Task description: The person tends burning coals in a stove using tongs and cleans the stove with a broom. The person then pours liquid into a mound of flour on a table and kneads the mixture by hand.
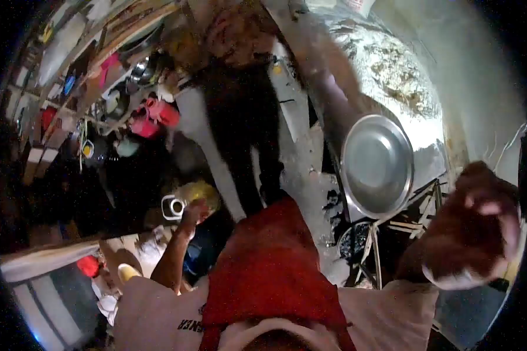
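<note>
My left hand (200,212) reaches out on the left side, its fingers closed at a yellowish, see-through container (202,193). A white ring-shaped part (173,207) shows beside the container. What it holds is not clear. My right hand (480,222) is raised close to the camera at the right, dark and smeared by motion, so its grip cannot be made out. Nearest to it is a wide, shiny metal basin (376,164), which looks bare inside.
Another person in dark trousers (240,111) stands in front of me; a blurred arm (336,76) reaches towards the basin. Foil-like sheeting (386,64) lies behind the basin. Sticks (372,251) lie beneath it. Pink containers (152,117) and pots crowd the left.
</note>
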`<state>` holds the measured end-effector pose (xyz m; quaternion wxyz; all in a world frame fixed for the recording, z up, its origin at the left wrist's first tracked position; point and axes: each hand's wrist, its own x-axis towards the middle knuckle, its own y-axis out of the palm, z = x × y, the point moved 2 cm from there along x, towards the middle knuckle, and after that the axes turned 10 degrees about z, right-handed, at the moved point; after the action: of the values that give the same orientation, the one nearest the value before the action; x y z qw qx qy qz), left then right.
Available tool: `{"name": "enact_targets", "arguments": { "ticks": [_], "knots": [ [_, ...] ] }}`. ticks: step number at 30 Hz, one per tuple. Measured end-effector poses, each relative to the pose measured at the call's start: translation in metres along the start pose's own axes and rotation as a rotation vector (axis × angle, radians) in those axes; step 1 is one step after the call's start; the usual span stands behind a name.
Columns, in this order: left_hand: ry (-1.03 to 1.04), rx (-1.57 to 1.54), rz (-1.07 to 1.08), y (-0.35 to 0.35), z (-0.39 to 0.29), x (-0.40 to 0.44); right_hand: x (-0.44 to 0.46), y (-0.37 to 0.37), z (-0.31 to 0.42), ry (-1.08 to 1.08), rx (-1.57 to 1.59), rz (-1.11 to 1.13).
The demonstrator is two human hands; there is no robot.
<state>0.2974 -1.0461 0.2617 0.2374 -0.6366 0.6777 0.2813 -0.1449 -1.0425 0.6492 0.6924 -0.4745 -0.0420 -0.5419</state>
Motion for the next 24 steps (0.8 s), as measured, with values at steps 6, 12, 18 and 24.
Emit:
{"name": "enact_targets", "arguments": {
  "ticks": [6,12,18,24],
  "knots": [
    [-0.105,0.023,0.111,-0.004,-0.043,0.132,0.061,-0.013,-0.068,-0.208,-0.05,0.061],
    [-0.089,0.165,0.229,-0.002,-0.138,0.202,0.129,-0.043,-0.173,-0.237,-0.022,0.046],
    [-0.161,0.229,0.135,-0.008,-0.199,0.237,0.175,-0.081,-0.229,-0.251,-0.034,0.038],
    [-0.374,0.469,0.12,0.002,-0.23,0.277,0.172,-0.124,-0.217,-0.211,-0.155,-0.046]
  ]
}}
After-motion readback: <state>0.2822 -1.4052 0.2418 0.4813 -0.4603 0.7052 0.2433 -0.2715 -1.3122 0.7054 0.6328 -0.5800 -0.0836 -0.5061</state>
